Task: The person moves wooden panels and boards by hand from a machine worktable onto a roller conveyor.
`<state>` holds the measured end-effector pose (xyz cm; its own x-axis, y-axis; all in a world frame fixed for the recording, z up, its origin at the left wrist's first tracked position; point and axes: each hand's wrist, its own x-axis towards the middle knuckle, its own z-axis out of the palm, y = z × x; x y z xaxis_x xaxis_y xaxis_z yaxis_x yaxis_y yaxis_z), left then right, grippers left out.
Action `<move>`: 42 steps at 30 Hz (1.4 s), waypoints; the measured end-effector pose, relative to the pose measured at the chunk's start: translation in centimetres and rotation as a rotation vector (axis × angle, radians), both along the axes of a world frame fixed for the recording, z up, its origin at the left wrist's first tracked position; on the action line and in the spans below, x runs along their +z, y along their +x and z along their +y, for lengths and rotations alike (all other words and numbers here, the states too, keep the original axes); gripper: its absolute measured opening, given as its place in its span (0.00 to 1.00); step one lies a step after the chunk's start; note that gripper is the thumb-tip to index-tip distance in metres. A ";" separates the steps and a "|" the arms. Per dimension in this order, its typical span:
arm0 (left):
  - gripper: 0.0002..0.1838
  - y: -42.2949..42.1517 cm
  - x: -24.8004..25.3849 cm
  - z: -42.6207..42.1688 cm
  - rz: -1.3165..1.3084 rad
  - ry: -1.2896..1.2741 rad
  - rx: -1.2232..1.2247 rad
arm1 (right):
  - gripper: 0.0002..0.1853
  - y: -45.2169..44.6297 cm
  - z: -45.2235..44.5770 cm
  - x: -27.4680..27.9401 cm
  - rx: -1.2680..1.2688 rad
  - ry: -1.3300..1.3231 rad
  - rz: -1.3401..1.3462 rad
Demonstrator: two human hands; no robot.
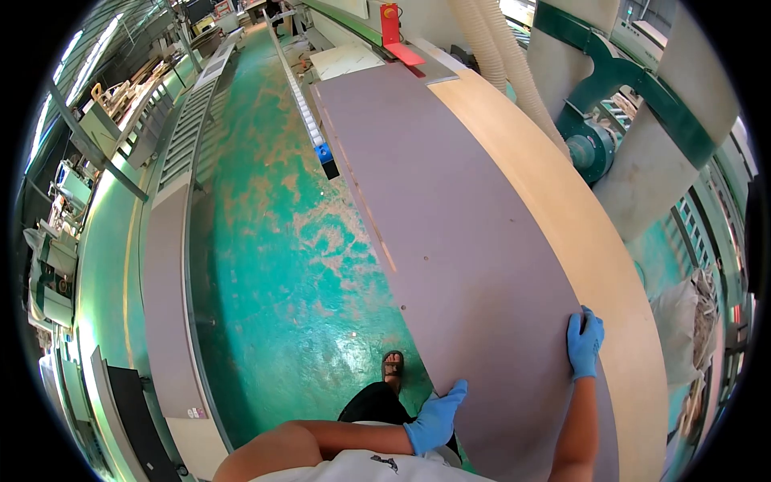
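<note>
A long grey-purple panel lies on a pale wooden surface, which shows along the panel's right side. My left hand, in a blue glove, is at the panel's near left edge, its fingers wrapped over that edge with the index finger along the top. On the far side, my right hand, also blue-gloved, has its fingers curled at the panel's right edge, beside the pale wood. A thin brown strip lies along the panel's left side.
A red machine part stands at the panel's far end. A rail with a blue and black end juts out on the left. Green floor separates the panel from a roller conveyor. A dust collector stands right.
</note>
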<state>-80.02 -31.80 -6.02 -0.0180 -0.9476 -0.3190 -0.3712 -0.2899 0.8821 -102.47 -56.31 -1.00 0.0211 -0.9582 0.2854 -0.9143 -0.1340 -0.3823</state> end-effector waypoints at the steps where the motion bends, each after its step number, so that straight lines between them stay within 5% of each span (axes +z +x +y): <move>1: 0.20 -0.2 1.8 -0.5 0.530 0.144 0.267 | 0.21 -0.5 0.2 -0.1 -0.001 0.006 -0.004; 3: 0.20 -1.7 3.3 -0.9 1.098 0.484 0.826 | 0.21 -1.1 0.7 0.2 0.013 0.030 0.014; 4: 0.20 -2.2 2.1 0.3 1.097 0.467 0.832 | 0.21 -1.5 0.9 0.4 0.012 0.056 0.038; 5: 0.21 -2.2 -0.3 1.8 0.493 0.075 0.468 | 0.21 -1.9 1.2 0.3 0.019 0.049 0.028; 7: 0.22 -3.1 0.1 2.4 -0.125 -0.292 0.088 | 0.22 -2.8 1.7 -0.1 0.017 0.015 0.009; 9: 0.22 -4.5 0.9 1.8 1.329 0.355 0.902 | 0.22 -3.4 2.3 -0.4 0.020 -0.001 0.020; 17: 0.20 -4.7 1.8 4.9 1.099 0.280 0.698 | 0.23 -3.9 5.6 1.2 0.000 0.019 0.032; 20: 0.24 -4.1 -2.1 4.9 1.380 0.428 0.715 | 0.24 -6.0 7.0 1.5 0.021 0.064 0.035; 23: 0.28 -3.8 -2.2 4.9 1.215 0.593 0.855 | 0.26 -10.9 10.0 0.6 -0.103 -0.001 0.175; 24: 0.27 -3.3 -0.9 5.5 0.612 0.264 0.495 | 0.27 -12.3 11.2 -0.1 -0.125 -0.005 0.181; 26: 0.27 -2.9 -1.0 5.6 0.016 -0.059 0.134 | 0.26 -13.1 12.4 -0.8 -0.084 -0.048 0.235; 28: 0.31 -3.0 -3.0 6.1 0.168 -0.293 0.156 | 0.26 -12.8 12.6 0.1 -0.052 -0.074 0.292; 30: 0.32 -2.8 -4.3 6.2 0.207 -0.396 0.116 | 0.24 -11.6 11.9 2.3 -0.115 0.178 0.182; 42: 0.27 -2.8 -4.1 6.2 0.227 -0.436 0.128 | 0.21 -14.0 9.6 2.1 -0.156 0.344 -0.059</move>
<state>-82.78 -25.61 -10.17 0.0839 -0.9909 0.1050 -0.1414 0.0925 0.9856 -116.45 -46.71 1.12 -0.1395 -0.9886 -0.0574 -0.8885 0.1505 -0.4336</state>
